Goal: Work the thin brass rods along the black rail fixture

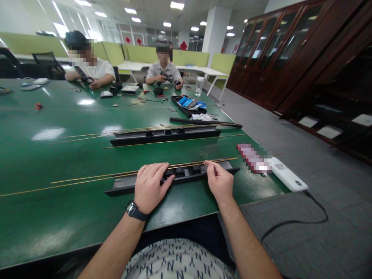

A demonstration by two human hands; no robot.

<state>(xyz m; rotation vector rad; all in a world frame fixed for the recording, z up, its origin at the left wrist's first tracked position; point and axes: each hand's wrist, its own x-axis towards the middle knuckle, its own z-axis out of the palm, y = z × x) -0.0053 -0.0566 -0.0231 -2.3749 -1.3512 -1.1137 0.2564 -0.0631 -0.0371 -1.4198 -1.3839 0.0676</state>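
Head view: rods (187, 164) lie lengthwise over near channel (188, 178) on green table (72, 217). Right hand (220, 180) has thumb and forefinger pinched on rods, toward their right end. Left hand (151, 184) drapes over channel; can't tell if it clamps rods. Far channel (165, 138) sits beyond.

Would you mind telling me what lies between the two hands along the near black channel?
Between the left hand and right hand, the head view shows black blocks in the channel and thin golden rods running lengthwise along it.
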